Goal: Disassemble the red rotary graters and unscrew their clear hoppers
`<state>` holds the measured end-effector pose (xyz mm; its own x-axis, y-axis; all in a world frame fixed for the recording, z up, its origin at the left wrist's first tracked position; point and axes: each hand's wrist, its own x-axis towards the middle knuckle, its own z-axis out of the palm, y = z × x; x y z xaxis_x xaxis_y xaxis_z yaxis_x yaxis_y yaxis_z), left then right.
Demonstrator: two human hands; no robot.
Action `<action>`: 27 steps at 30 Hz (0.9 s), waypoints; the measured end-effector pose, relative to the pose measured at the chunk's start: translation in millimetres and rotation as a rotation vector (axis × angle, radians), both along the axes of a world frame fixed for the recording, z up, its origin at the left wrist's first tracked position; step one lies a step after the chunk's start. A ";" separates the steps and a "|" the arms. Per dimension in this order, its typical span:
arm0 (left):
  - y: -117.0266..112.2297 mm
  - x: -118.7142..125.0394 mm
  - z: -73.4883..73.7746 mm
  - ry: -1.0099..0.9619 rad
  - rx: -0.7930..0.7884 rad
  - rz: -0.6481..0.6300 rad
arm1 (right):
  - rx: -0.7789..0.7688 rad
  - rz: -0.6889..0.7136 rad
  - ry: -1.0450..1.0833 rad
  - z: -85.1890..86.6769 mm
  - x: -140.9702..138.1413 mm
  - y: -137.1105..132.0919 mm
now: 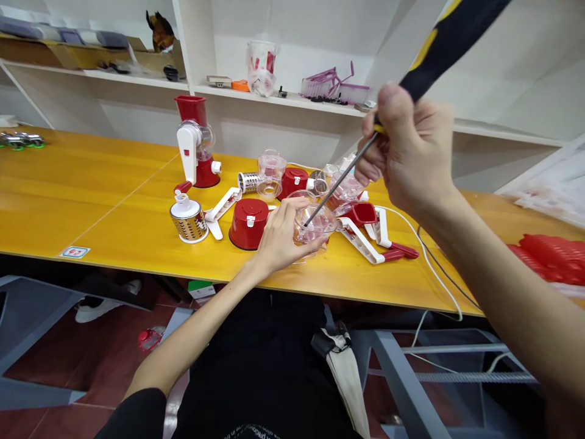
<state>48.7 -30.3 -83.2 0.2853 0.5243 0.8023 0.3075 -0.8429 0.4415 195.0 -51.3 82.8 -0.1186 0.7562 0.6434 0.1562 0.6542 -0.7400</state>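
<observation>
My right hand (406, 146) is closed around the black and yellow handle of a long screwdriver (340, 180). Its shaft slants down to the left, and the tip is at or inside a clear plastic housing (322, 221). Fingers of my left hand (283, 238) wrap the left side and front of that housing at the table's front. Left of that hand sits a red base (249, 224) with a white clip. White crank arms with red handles (365, 244) lie to the right, near a red hopper (363, 213). Whether the tip touches a screw is hidden.
An assembled red and white rotary grater (197, 146) stands at the back left, with a grater drum (189, 219) before it. Behind my hands are another clear housing (271, 171) and red base (293, 181). A white cable (429, 265) crosses the table's right side. Shelves (292, 100) rise behind.
</observation>
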 end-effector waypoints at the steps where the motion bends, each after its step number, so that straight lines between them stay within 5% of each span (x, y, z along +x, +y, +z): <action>1: -0.1 -0.1 0.2 0.001 0.001 0.001 | -0.007 0.014 -0.034 0.8 -2.1 -0.4; 9: -0.2 -1.9 2.1 0.022 -0.014 -0.013 | -0.058 0.047 -0.233 15.5 -7.3 -0.7; 17: 0.6 -1.9 1.3 0.036 -0.018 0.000 | -0.005 -0.114 0.036 30.2 -21.2 2.7; 27: 1.1 -1.4 0.4 0.036 -0.023 0.007 | 0.464 -0.373 -0.274 41.8 -35.2 -10.5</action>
